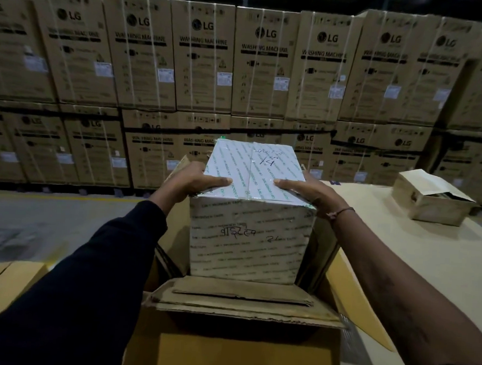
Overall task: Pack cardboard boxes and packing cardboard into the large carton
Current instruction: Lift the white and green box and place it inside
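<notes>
The packing seemed to be about in the middle. Both hands, the left hand (195, 179) and the right hand (309, 192), grasped the taped box (249, 211) by its top edges, thumbs lying on top, and it stood partly inside the large carton (354, 296), behind flat packing cardboard (241, 298). Another small box (430, 199) waited outside. The taped box was wrapped in pale printed tape with handwriting on it.

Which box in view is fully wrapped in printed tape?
The tape-wrapped box held by the left hand and right hand. The small box on the right is bare brown cardboard, open.
</notes>
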{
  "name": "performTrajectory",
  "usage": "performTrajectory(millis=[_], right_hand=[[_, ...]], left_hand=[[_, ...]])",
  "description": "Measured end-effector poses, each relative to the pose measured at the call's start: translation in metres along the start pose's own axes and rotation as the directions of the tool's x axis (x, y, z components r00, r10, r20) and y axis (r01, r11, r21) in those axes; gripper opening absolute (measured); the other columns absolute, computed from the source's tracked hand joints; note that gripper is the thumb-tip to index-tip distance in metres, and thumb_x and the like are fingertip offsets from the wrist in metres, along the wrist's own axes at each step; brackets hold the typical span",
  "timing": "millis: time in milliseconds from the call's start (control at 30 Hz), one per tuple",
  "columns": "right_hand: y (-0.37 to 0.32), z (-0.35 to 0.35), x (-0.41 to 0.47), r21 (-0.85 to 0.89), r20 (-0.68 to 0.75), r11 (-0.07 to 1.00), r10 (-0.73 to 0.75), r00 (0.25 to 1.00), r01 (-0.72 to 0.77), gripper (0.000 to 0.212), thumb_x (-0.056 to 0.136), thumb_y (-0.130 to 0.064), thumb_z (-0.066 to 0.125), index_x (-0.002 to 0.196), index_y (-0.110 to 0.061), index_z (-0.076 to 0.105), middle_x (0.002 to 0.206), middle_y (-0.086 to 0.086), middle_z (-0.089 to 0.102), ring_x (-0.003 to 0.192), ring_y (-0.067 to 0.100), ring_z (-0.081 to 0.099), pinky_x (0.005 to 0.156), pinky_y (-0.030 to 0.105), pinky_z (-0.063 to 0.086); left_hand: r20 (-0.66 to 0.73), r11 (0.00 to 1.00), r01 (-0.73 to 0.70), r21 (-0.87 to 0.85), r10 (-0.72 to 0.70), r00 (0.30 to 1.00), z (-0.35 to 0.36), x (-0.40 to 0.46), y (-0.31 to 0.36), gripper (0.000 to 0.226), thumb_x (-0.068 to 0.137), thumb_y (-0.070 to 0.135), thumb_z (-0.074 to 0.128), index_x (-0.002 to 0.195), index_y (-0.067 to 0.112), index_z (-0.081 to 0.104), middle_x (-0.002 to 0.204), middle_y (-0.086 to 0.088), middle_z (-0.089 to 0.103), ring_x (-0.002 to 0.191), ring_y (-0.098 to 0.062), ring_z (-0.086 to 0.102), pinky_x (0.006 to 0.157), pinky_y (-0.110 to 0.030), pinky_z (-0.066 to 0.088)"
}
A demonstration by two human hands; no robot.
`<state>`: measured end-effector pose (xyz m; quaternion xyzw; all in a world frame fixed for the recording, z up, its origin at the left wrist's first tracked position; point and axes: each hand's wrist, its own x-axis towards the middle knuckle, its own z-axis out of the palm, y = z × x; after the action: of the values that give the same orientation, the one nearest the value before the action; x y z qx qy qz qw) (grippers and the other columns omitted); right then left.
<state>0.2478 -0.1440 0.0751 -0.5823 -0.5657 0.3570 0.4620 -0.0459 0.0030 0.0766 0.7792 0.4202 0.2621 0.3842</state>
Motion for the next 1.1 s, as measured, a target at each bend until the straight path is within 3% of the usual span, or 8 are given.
performTrajectory(millis=[200,367,467,667,767,833,933,1100], right_hand=[[0.025,0.016,0.006,0.015,-0.027,0.996,0.085,0.996,-0.085,0.059,0.087,-0.038,0.085,0.139,-0.034,0.057,0.108,-0.027,0.076,0.09,-0.009,0.072,0.064,0.007,0.053],[0.067,0.038,0.003,-0.045,-0.041,0.996,0.078,0.996,-0.079,0.077,0.082,-0.045,0.087,0.15,-0.032,0.053,0.137,-0.011,0.068,0.118,0.008,0.069,0.099,0.03,0.056],[0.078,0.038,-0.006,-0.033,-0.054,0.998,0.049,0.997,-0.05,0.071,0.081,-0.05,0.086,0.144,-0.038,0.055,0.131,-0.015,0.072,0.109,0.003,0.072,0.082,0.017,0.058],[0.082,0.038,-0.007,-0.142,-0.104,0.988,0.041,0.994,-0.056,0.06,0.075,-0.07,0.083,0.128,-0.062,0.055,0.119,-0.036,0.069,0.105,-0.005,0.07,0.08,0.017,0.055],[0.08,0.037,0.0,-0.436,-0.203,0.893,0.021,0.979,-0.11,0.087,0.071,-0.087,0.069,0.147,-0.054,0.044,0.142,-0.025,0.06,0.128,0.011,0.061,0.096,0.035,0.056],[0.076,0.039,0.011,-0.654,-0.27,0.734,-0.001,0.963,-0.183,0.116,0.073,-0.09,0.06,0.165,-0.029,0.022,0.167,0.002,0.034,0.15,0.032,0.037,0.115,0.051,0.041],[0.057,0.06,0.028,-0.816,-0.225,0.562,-0.091,0.97,-0.136,0.117,0.078,-0.088,0.056,0.166,-0.022,0.018,0.169,0.012,0.023,0.154,0.038,0.021,0.123,0.061,0.02],[0.035,0.107,0.048,-0.765,-0.224,0.599,0.095,0.97,-0.236,0.105,0.077,-0.058,0.07,0.163,-0.025,0.019,0.167,0.012,0.017,0.155,0.04,0.008,0.115,0.077,-0.007]], left_hand=[[0.049,0.996,0.083,0.028,-0.085,0.995,0.014,0.002,-0.025,0.057,0.072,0.06,0.087,0.113,0.022,0.075,0.103,0.001,0.078,0.097,-0.023,0.073,0.072,-0.034,0.058],[0.166,0.997,0.07,0.036,-0.075,0.983,0.035,-0.006,-0.059,0.06,0.082,0.051,0.084,0.134,0.027,0.065,0.111,0.017,0.073,0.1,-0.005,0.071,0.094,-0.031,0.056],[0.19,0.999,0.015,0.029,-0.02,0.982,0.04,-0.006,-0.067,0.061,0.084,0.048,0.083,0.138,0.029,0.061,0.095,0.036,0.07,0.085,0.016,0.068,0.071,-0.009,0.053],[0.234,0.998,0.013,0.064,-0.028,0.972,0.049,0.004,-0.067,0.079,0.083,0.051,0.082,0.149,0.024,0.051,0.14,0.005,0.064,0.127,-0.02,0.062,0.108,-0.041,0.05],[0.151,0.983,0.02,0.181,-0.048,0.987,0.051,0.002,-0.07,0.101,0.078,0.067,0.078,0.158,0.025,0.033,0.156,-0.003,0.048,0.141,-0.028,0.049,0.112,-0.049,0.046],[0.085,0.961,0.036,0.275,-0.062,0.994,0.056,-0.001,-0.069,0.117,0.077,0.075,0.071,0.165,0.029,0.009,0.168,-0.006,0.022,0.149,-0.032,0.035,0.113,-0.049,0.042],[0.062,0.934,-0.057,0.352,0.038,0.997,0.062,-0.003,-0.071,0.107,0.087,0.076,0.059,0.166,0.031,0.003,0.172,-0.002,0.007,0.154,-0.029,0.025,0.118,-0.047,0.036],[0.062,0.888,-0.119,0.443,0.102,0.993,0.062,-0.005,-0.073,0.081,0.1,0.065,0.046,0.165,0.025,0.021,0.173,0.002,0.006,0.157,-0.024,0.019,0.123,-0.048,0.027]])
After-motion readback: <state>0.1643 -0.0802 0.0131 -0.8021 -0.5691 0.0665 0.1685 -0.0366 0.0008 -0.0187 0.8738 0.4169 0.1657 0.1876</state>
